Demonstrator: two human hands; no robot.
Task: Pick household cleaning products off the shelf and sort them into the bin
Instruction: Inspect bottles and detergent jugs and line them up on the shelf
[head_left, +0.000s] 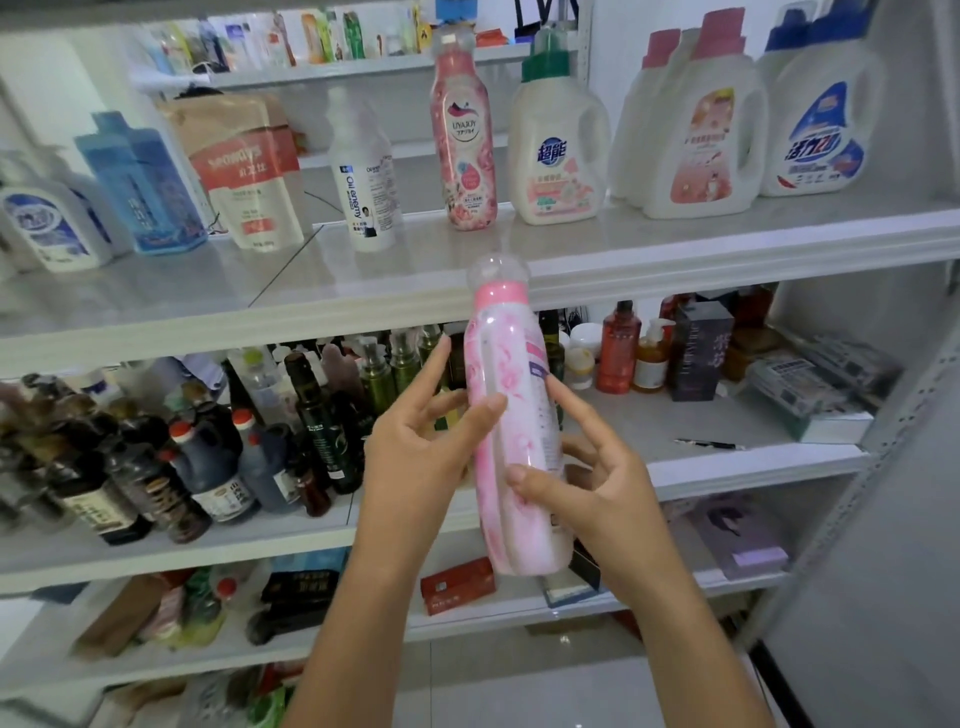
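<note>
One pink bottle (511, 364), held between left hand (415, 457) and right hand (597, 488)

The held bottle (511, 431) stands nearly upright between the left hand (415, 457) and the right hand (597, 483), in front of the upper shelf (727, 244). On that shelf the UYAJOY bottle (464, 135) stands between the Oil enemy bottle (363, 176) on its left and a handled detergent jug (558, 150) on its right. Sauce bottles (208, 467) crowd the shelf below, left of the hands.

Both forearms raised. Left hand (415, 457) and right hand (602, 488) pinch pink bottle (511, 364) between thumbs and fingers; left index extended upward.
</note>
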